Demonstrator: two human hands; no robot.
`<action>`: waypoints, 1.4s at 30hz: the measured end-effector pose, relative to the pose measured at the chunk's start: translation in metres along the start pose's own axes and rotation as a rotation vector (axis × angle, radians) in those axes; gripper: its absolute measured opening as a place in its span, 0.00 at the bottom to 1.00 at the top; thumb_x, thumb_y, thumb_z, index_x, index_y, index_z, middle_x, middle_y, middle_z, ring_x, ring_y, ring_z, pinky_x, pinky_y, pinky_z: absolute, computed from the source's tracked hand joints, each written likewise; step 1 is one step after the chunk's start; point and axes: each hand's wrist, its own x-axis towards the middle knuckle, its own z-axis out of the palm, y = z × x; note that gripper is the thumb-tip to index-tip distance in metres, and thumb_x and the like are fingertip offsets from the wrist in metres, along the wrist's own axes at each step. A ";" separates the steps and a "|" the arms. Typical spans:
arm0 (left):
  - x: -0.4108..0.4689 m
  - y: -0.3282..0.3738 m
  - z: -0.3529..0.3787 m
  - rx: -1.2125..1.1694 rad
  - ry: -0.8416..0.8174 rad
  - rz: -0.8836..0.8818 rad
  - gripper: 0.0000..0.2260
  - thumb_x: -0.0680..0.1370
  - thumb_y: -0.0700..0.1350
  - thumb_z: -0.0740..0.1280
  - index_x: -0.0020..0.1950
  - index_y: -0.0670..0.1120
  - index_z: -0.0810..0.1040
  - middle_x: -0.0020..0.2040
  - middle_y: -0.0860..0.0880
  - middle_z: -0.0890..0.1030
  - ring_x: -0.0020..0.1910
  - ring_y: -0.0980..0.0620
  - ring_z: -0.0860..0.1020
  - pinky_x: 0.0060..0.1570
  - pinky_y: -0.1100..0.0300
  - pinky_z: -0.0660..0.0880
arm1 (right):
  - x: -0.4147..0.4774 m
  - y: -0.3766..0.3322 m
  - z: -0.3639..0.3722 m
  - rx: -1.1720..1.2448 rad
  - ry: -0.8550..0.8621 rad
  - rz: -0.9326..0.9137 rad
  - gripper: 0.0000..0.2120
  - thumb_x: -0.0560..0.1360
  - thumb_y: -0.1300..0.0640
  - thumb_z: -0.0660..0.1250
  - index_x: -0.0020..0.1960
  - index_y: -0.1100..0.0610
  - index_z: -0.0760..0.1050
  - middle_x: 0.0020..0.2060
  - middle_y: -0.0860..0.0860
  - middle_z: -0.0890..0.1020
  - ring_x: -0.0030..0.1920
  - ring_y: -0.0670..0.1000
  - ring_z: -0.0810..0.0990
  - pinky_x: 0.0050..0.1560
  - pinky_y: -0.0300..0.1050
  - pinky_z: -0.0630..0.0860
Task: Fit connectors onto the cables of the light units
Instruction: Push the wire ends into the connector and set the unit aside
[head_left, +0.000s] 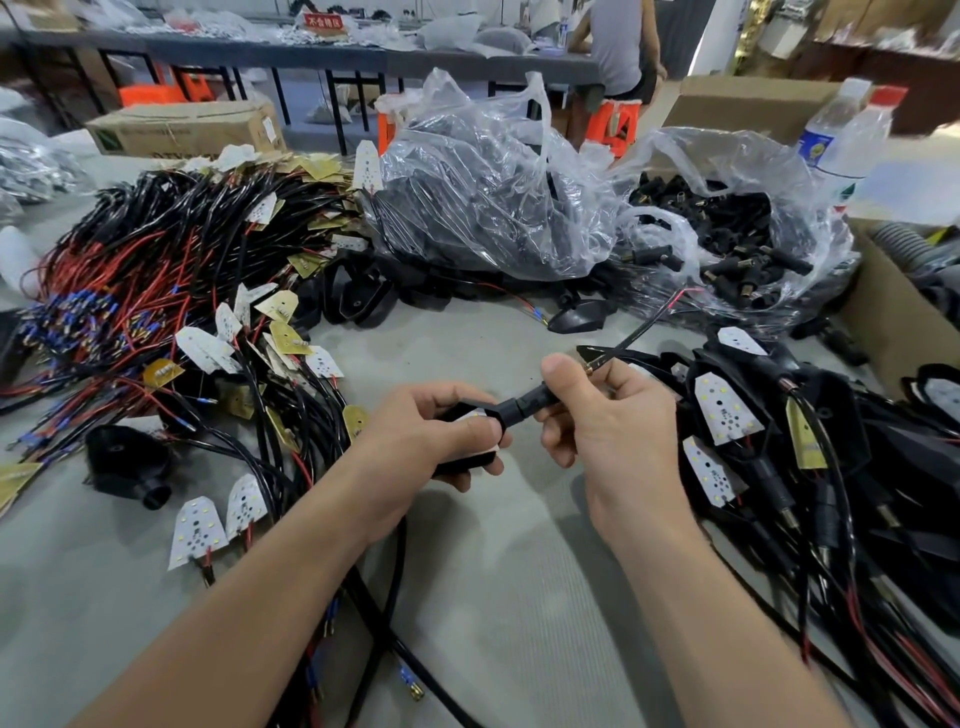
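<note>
My left hand (436, 431) grips a black light unit housing (467, 457) with a white LED board showing under the thumb. My right hand (608, 421) holds a black tubular connector (530, 402) that sits against the housing's stem. A thin black cable (634, 332) runs out past my right thumb, up and to the right, ending in red and black wire tips. Both hands are above the middle of the grey table (498, 561).
A heap of red and black wired LED boards (171, 291) fills the left. Assembled units (779, 447) pile up at the right. Clear bags hold black housings (483, 197) and connectors (737, 234). A water bottle (841, 140), cardboard boxes and a seated person are behind.
</note>
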 end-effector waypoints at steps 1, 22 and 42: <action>0.000 -0.001 0.000 0.004 0.002 0.005 0.07 0.70 0.43 0.72 0.44 0.53 0.87 0.43 0.43 0.86 0.38 0.48 0.84 0.29 0.63 0.73 | -0.002 0.000 0.001 -0.038 0.016 -0.028 0.12 0.70 0.50 0.77 0.37 0.55 0.76 0.27 0.58 0.80 0.22 0.52 0.73 0.21 0.40 0.65; 0.005 -0.002 0.002 0.126 0.149 0.054 0.07 0.67 0.45 0.72 0.44 0.47 0.86 0.38 0.42 0.85 0.24 0.50 0.72 0.21 0.66 0.65 | 0.002 -0.005 -0.015 0.183 -0.258 0.229 0.11 0.75 0.76 0.65 0.49 0.64 0.79 0.37 0.57 0.83 0.34 0.51 0.82 0.38 0.39 0.82; 0.001 -0.004 -0.004 0.168 0.149 0.204 0.08 0.69 0.40 0.71 0.44 0.49 0.86 0.36 0.38 0.84 0.24 0.51 0.73 0.22 0.63 0.68 | -0.006 -0.002 -0.005 -0.075 -0.276 0.046 0.11 0.74 0.64 0.75 0.37 0.57 0.75 0.27 0.56 0.74 0.24 0.45 0.68 0.25 0.35 0.63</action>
